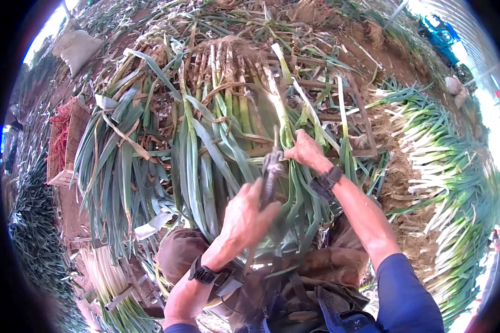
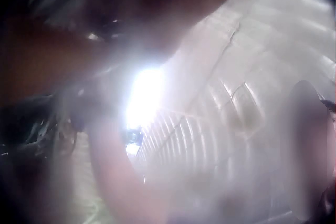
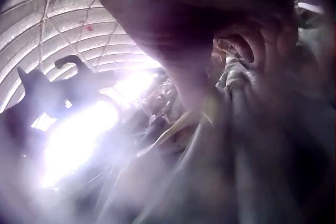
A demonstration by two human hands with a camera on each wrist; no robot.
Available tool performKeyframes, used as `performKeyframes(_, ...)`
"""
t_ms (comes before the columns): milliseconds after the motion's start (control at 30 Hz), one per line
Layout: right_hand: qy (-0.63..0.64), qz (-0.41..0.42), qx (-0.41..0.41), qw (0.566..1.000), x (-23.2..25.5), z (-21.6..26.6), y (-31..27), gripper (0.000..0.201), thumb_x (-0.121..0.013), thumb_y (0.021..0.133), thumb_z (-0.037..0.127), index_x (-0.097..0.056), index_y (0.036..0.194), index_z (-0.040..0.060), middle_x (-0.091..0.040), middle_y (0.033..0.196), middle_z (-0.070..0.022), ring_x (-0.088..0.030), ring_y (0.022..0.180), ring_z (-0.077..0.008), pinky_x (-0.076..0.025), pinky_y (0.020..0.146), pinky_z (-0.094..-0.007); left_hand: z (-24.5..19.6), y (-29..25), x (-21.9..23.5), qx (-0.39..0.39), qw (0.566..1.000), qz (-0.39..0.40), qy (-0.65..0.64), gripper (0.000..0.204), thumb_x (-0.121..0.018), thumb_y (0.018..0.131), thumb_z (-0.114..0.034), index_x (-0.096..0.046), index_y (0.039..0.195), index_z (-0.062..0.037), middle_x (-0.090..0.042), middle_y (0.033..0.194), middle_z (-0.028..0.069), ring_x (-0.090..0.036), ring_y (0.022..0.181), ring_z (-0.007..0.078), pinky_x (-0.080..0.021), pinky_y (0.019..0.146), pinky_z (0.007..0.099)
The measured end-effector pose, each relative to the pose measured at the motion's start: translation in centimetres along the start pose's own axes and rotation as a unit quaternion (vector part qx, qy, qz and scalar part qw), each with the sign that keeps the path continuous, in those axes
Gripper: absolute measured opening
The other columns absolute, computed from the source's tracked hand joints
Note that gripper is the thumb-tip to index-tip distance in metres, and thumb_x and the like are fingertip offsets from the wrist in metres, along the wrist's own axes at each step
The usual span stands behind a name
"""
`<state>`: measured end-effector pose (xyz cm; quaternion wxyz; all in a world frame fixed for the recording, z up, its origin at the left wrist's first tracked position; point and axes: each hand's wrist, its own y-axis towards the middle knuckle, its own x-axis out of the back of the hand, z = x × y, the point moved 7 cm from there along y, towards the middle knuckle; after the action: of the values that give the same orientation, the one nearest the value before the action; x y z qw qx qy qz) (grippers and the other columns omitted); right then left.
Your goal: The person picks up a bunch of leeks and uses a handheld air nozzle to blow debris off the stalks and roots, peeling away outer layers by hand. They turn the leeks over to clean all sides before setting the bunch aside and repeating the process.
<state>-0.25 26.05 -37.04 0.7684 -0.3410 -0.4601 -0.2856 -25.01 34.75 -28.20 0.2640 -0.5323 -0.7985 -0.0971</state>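
Note:
In the head view, the right hand [image 1: 307, 151] curls around a leek [image 1: 282, 119] where its pale stem meets the green leaves. The right wrist view shows curled fingers [image 3: 247, 45] about the stalks [image 3: 236, 79]. My left hand [image 1: 241, 215], blurred, hovers over the leaves with fingers spread and thumb apart. Beside its fingers is a blurred grey, knotted-looking thing [image 1: 272, 169]; whether they touch cannot be told. Many leeks [image 1: 228, 105] lie side by side, roots away from the body, leaves toward the lap. Only blurred skin shows in the left wrist view.
A wooden frame [image 1: 366, 119] lies behind the right hand. Pulled leeks form a long row [image 1: 444, 166] at the right. At the left stand a crate [image 1: 78, 130] with red strings [image 1: 60, 130] and, lower, a leek bundle [image 1: 103, 272]. A pale sack [image 1: 76, 49] sits at the upper left.

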Motion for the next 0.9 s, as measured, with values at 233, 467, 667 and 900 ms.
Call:
performKeyframes(233,-0.055,0.019,0.017,0.998,0.9,1.0,-5.7,0.072,-0.083,0.077,0.034,-0.051,0.132,0.0008,-0.069,0.120,-0.0212,-0.065,0.117,-0.0369,-0.042,0.099,-0.0540,-0.6,-1.0,-2.9,-0.019,0.998,0.065,0.002,0.064,-0.072,0.084,-0.030,-0.056,0.133,0.0078,-0.059,0.094,0.0242,-0.061,0.089,0.0427,-0.049,0.080,0.0488)
performKeyframes(467,-0.036,0.031,0.044,0.998,1.7,1.5,-10.2,0.066,-0.082,0.076,0.028,-0.052,0.127,0.0002,-0.063,0.122,-0.0233,-0.063,0.113,-0.0406,-0.044,0.099,-0.0522,-1.4,1.0,-3.7,0.009,0.998,0.058,0.020,0.063,-0.070,0.085,-0.034,-0.057,0.131,0.0080,-0.060,0.098,0.0263,-0.062,0.094,0.0443,-0.049,0.084,0.0499)
performKeyframes(667,0.121,0.051,0.057,0.990,-0.6,0.1,-15.3,0.075,-0.079,0.078,0.019,-0.044,0.140,-0.0036,-0.054,0.129,-0.0268,-0.058,0.119,-0.0442,-0.051,0.099,-0.0476,-1.6,5.0,-4.3,0.039,0.997,0.004,0.059,0.052,-0.067,0.087,-0.036,-0.061,0.116,0.0070,-0.063,0.105,0.0296,-0.063,0.101,0.0475,-0.050,0.089,0.0532)
performKeyframes(900,0.242,0.043,0.057,0.968,-2.2,-1.7,-17.7,0.087,-0.078,0.076,0.017,-0.035,0.148,-0.0058,-0.050,0.138,-0.0293,-0.056,0.126,-0.0432,-0.045,0.107,-0.0424,-1.6,6.0,-4.5,0.028,0.997,0.023,0.064,0.058,-0.064,0.087,-0.038,-0.060,0.123,0.0075,-0.063,0.107,0.0297,-0.065,0.099,0.0469,-0.051,0.088,0.0526)
